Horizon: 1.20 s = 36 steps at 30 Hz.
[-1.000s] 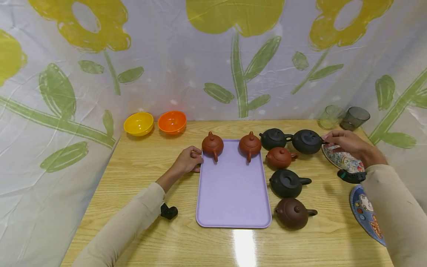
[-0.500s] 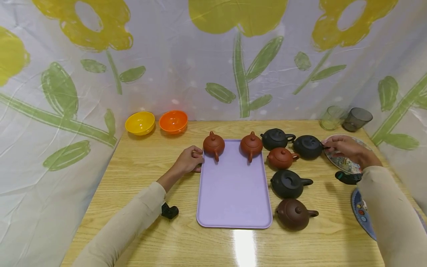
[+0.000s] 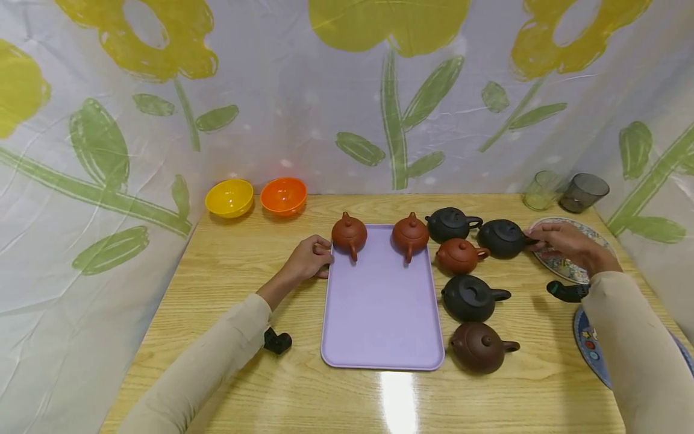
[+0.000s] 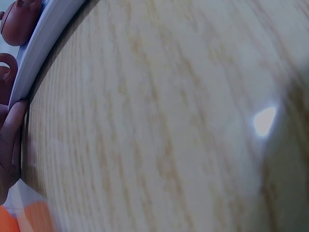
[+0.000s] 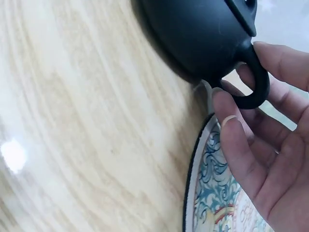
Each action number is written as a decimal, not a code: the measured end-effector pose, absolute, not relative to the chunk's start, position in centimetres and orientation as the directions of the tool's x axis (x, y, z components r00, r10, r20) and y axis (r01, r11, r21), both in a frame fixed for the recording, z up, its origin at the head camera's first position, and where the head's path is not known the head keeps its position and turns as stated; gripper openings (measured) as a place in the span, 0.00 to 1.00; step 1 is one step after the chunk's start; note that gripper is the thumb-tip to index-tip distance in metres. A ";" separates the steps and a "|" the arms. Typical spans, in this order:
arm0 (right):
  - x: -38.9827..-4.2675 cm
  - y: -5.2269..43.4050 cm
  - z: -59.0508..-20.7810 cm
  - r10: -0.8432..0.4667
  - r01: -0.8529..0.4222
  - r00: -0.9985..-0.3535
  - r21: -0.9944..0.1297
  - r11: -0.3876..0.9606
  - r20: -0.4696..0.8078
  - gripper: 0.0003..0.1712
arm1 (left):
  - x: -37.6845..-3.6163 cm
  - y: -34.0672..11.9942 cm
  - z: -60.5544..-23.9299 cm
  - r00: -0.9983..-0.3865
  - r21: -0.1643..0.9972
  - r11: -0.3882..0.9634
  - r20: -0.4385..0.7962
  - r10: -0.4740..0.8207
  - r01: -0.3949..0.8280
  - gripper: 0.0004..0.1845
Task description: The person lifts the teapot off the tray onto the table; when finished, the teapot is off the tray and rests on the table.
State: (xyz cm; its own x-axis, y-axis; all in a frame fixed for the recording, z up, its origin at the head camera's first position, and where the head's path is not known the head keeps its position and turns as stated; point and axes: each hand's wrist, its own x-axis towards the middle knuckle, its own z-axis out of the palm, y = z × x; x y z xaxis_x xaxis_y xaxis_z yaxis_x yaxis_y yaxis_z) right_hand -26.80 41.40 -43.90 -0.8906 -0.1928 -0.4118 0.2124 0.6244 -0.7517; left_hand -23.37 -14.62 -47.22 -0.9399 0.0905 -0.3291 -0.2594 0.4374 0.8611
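Observation:
My right hand (image 3: 569, 244) pinches the handle of a black teapot (image 3: 501, 238) at the right rear; in the right wrist view, thumb and fingers close round the loop handle (image 5: 260, 87). My left hand (image 3: 309, 258) grips the left rim of a lilac tray (image 3: 382, 313), its fingertips against the edge in the left wrist view. Two reddish-brown teapots (image 3: 349, 235) stand at the tray's far corners. Right of the tray are another black teapot (image 3: 449, 224), a reddish-brown teapot (image 3: 458, 256), a black teapot with a ring-like lid (image 3: 468, 298) and a dark brown teapot (image 3: 478, 348).
A yellow bowl (image 3: 230, 199) and an orange bowl (image 3: 284, 197) stand at the back left. Two drinking glasses (image 3: 582, 193) are in the back right corner. A patterned round mat (image 3: 602, 235) lies under my right hand; a blue mat (image 3: 588, 343) lies nearer, partly beneath the sleeve.
My right hand has brought the black teapot slightly lower and nearer, apart from the other black teapot's handle. The left hand keeps its place on the tray rim.

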 end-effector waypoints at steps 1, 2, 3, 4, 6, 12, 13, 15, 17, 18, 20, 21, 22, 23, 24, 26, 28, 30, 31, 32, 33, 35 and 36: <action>-26.7 41.4 -43.9 -0.187 0.213 -0.893 -0.751 0.625 -0.409 0.23 | -23.4 -14.6 -47.2 -0.940 0.862 0.436 -0.329 0.092 -0.259 0.18; -26.6 41.4 -44.0 -0.184 0.207 -0.896 -0.748 0.630 -0.403 0.24 | -23.4 -14.6 -47.3 -0.940 0.863 0.435 -0.328 0.094 -0.258 0.18; -26.5 41.5 -44.0 -0.179 0.203 -0.899 -0.743 0.638 -0.400 0.26 | -23.4 -14.5 -47.3 -0.940 0.864 0.433 -0.327 0.095 -0.257 0.18; -26.4 41.6 -43.9 -0.169 0.202 -0.903 -0.737 0.645 -0.395 0.28 | -23.5 -14.5 -47.3 -0.941 0.865 0.432 -0.325 0.096 -0.255 0.18; -26.1 41.6 -43.8 -0.158 0.189 -0.913 -0.733 0.653 -0.376 0.32 | -23.5 -14.5 -47.4 -0.941 0.867 0.429 -0.323 0.098 -0.253 0.18; -25.3 41.7 -42.8 -0.048 0.174 -0.966 -0.775 0.607 -0.254 0.31 | -23.7 -14.5 -47.5 -0.942 0.868 0.428 -0.321 0.099 -0.251 0.18; -25.3 41.6 -42.6 -0.027 0.168 -0.973 -0.784 0.598 -0.230 0.27 | -23.6 -14.5 -47.5 -0.942 0.868 0.428 -0.321 0.098 -0.251 0.18; -25.2 41.2 -42.2 -0.014 0.145 -0.982 -0.798 0.586 -0.188 0.20 | -23.6 -14.5 -47.4 -0.942 0.868 0.428 -0.321 0.096 -0.252 0.18; -25.1 40.6 -41.6 -0.020 0.112 -0.988 -0.814 0.570 -0.150 0.14 | -23.5 -14.5 -47.2 -0.942 0.868 0.426 -0.321 0.094 -0.253 0.18; -25.1 40.0 -41.3 -0.026 0.096 -0.991 -0.818 0.568 -0.135 0.12 | -23.4 -14.6 -47.1 -0.942 0.868 0.426 -0.321 0.093 -0.254 0.18; -24.9 38.8 -40.5 -0.047 0.067 -0.993 -0.827 0.558 -0.112 0.13 | -23.4 -14.6 -47.1 -0.942 0.869 0.425 -0.322 0.093 -0.255 0.18; -24.9 38.0 -40.2 -0.053 0.059 -0.993 -0.832 0.551 -0.106 0.15 | -23.4 -14.6 -47.0 -0.943 0.869 0.424 -0.321 0.093 -0.254 0.18; -24.8 37.1 -39.9 -0.060 0.049 -0.993 -0.836 0.547 -0.098 0.17 | -23.4 -14.6 -47.1 -0.943 0.869 0.424 -0.321 0.093 -0.254 0.18; -24.7 36.2 -39.6 -0.067 0.046 -0.993 -0.835 0.549 -0.099 0.19 | -23.4 -14.7 -47.1 -0.943 0.870 0.424 -0.319 0.095 -0.251 0.18; -24.7 35.2 -39.3 -0.071 0.045 -0.992 -0.829 0.557 -0.101 0.21 | -23.4 -14.7 -47.2 -0.943 0.871 0.424 -0.317 0.096 -0.249 0.18; -24.5 33.1 -38.7 -0.085 0.046 -0.990 -0.826 0.562 -0.114 0.24 | -23.4 -14.7 -47.3 -0.944 0.872 0.423 -0.316 0.097 -0.248 0.17; -24.3 30.8 -38.2 -0.117 0.029 -0.986 -0.820 0.572 -0.116 0.26 | -23.4 -14.8 -47.4 -0.943 0.872 0.421 -0.317 0.098 -0.249 0.17; -24.2 28.4 -37.9 -0.161 0.013 -0.979 -0.827 0.563 -0.125 0.26 | -23.4 -14.8 -47.5 -0.942 0.871 0.421 -0.321 0.099 -0.253 0.18; -24.1 27.1 -37.8 -0.181 0.008 -0.975 -0.831 0.557 -0.131 0.26 | -23.4 -14.8 -47.5 -0.941 0.871 0.420 -0.324 0.098 -0.256 0.18; -24.0 25.9 -37.7 -0.199 0.005 -0.970 -0.833 0.553 -0.139 0.26 | -23.4 -14.8 -47.5 -0.940 0.870 0.420 -0.326 0.098 -0.258 0.18; -24.0 24.7 -37.7 -0.220 0.002 -0.965 -0.839 0.545 -0.145 0.26 | -23.4 -14.8 -47.4 -0.940 0.869 0.421 -0.328 0.098 -0.260 0.18; -24.0 22.2 -37.8 -0.251 0.016 -0.953 -0.851 0.525 -0.172 0.25 | -23.4 -14.7 -47.4 -0.938 0.867 0.422 -0.332 0.097 -0.263 0.18; -24.0 21.1 -37.9 -0.262 0.024 -0.947 -0.853 0.521 -0.187 0.25 | -23.5 -14.7 -47.4 -0.938 0.867 0.424 -0.333 0.097 -0.264 0.17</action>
State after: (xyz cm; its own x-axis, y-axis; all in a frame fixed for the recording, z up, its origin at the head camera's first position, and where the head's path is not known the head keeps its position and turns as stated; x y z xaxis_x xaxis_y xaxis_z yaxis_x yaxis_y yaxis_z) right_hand -24.02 21.07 -37.93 -0.9468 -0.2624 -0.1865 0.0236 0.5213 -0.8531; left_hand -23.47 -14.73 -47.40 -0.9379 0.0975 -0.3329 -0.2635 0.4237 0.8666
